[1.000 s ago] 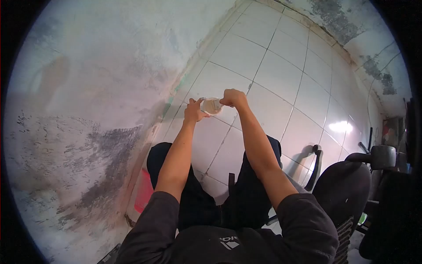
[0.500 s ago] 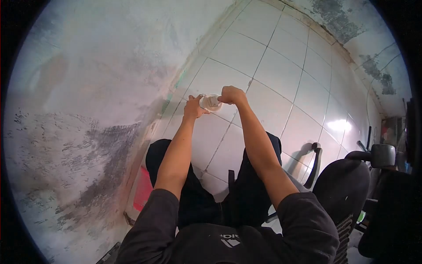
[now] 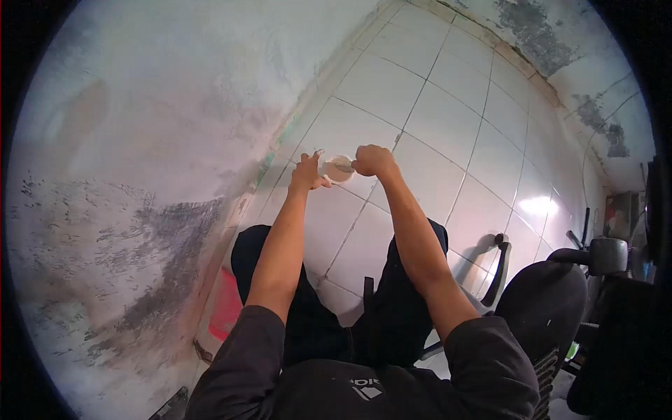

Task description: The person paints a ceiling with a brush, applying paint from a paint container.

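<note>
A small round white tub (image 3: 339, 179) with pale beige paste in it is held out over the tiled floor in front of me. My left hand (image 3: 306, 172) grips it from the left, thumb below and fingers around the rim. In my right hand (image 3: 374, 161), closed in a fist at the right of the tub, is a small flat-bladed scraper (image 3: 345, 167). Its blade dips into the tub, and the handle is hidden by my fingers.
A rough wall (image 3: 140, 140) with dark, peeling patches rises on the left. White floor tiles (image 3: 434, 140) stretch ahead to another stained wall (image 3: 539, 35). A black office chair (image 3: 542, 294) stands at my right. Something pink (image 3: 224, 304) lies by the left wall.
My right hand has dropped slightly and the scraper's blade has turned, now looking narrower within the tub. The left hand keeps its grip, with hardly any shift.
</note>
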Demonstrator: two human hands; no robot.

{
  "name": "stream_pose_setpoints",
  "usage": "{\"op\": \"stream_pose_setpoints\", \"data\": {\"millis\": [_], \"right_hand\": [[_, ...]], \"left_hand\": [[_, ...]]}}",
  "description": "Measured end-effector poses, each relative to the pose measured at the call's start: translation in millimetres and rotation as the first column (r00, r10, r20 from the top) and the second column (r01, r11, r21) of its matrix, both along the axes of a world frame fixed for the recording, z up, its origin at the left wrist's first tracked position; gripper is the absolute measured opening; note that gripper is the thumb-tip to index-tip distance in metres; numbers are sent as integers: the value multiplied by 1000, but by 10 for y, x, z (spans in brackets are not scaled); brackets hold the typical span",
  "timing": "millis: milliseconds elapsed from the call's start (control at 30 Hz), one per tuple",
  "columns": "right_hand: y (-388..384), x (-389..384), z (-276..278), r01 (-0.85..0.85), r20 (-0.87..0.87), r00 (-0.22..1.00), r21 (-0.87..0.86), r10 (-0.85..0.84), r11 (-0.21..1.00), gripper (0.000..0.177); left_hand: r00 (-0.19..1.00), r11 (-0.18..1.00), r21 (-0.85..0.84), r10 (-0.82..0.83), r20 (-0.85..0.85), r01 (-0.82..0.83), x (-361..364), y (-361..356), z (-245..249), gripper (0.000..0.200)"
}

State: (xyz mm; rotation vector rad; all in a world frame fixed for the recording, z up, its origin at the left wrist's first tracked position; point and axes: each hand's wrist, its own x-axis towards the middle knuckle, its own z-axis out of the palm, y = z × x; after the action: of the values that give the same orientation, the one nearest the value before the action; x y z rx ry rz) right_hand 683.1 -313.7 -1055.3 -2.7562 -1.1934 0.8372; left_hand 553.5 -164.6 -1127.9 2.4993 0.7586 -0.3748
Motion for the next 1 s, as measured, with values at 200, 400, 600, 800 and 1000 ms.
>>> {"op": "stream_pose_setpoints", "data": {"millis": [200,400,600,800,1000], "right_hand": [[2,-131,120,-108,58,992,-13,109,994,27],[36,-163,36,-180,84,980,4,179,984,23],[-17,-72,-89,-180,89,981,67,174,981,21],[-91,44,-333,-207,46,978,196,202,958,31],[-49,70,-396,-216,-18,975,157,222,964,32]], "left_hand": [[996,996,7,-89,2,89,3,38,-124,97],[995,998,12,-66,71,66,-29,15,-104,93],[999,999,-30,-31,28,32,6,18,-74,91],[998,996,-78,47,29,-45,3,-25,-3,87],[998,994,-101,52,31,-49,-3,-36,-21,86]]}}
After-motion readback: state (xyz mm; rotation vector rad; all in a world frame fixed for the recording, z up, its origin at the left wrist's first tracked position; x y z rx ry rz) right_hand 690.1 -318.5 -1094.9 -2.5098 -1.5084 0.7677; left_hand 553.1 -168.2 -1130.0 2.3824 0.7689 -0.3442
